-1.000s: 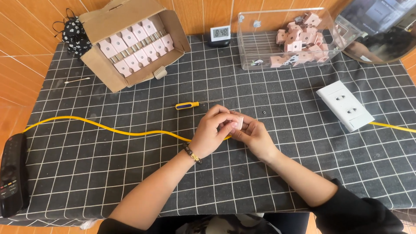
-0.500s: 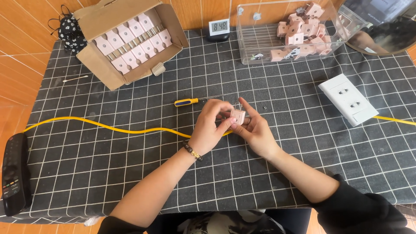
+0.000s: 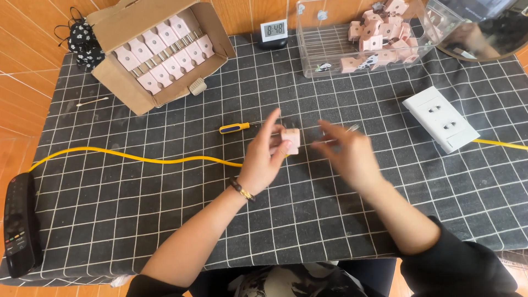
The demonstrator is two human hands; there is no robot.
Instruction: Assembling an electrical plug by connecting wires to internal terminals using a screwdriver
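Pinching small pink plug [image 3: 291, 139] in my left hand [image 3: 263, 160], grip clamped on its sides, above bench [image 3: 165, 220] centre. Right hand [image 3: 347, 155] blurred, fingers apart, empty. Plug prob light, rigid, smooth plastic; hold by flat sides, not prongs.

An open brown cardboard box [image 3: 159, 52] of pink plugs sits upper left. A small white clock screen [image 3: 274, 30] stands at top centre. A clear plastic box [image 3: 330, 44] stands upper right.
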